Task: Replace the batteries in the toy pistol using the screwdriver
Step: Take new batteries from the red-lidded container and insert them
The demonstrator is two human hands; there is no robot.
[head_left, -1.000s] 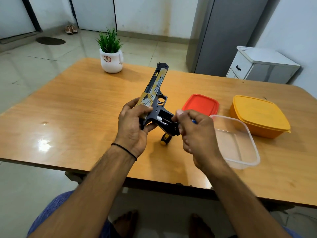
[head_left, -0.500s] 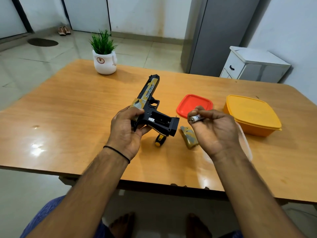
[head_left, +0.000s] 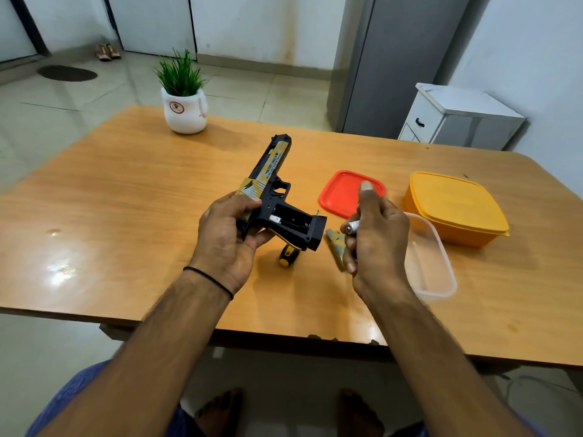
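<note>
My left hand [head_left: 227,238] grips the black-and-yellow toy pistol [head_left: 273,197] above the wooden table [head_left: 126,200], barrel pointing away. The battery compartment [head_left: 291,222] in its handle lies open, with one battery showing inside. My right hand [head_left: 375,241], just right of the handle, pinches a silver battery [head_left: 352,227] between its fingers. The yellow-patterned compartment cover [head_left: 334,247] lies on the table under my right hand. A screwdriver with a yellow-and-black handle [head_left: 288,257] lies below the pistol; its shaft is hidden.
An orange-red lid [head_left: 340,192] lies behind my right hand. A clear plastic container [head_left: 432,266] sits to the right, and a closed yellow box [head_left: 454,206] beyond it. A potted plant [head_left: 184,102] stands at the far left of the table.
My right hand drew a battery out of the pistol's handle and moved right. It has now turned the battery lower, beside the handle's base. The pistol stays in my left hand.
</note>
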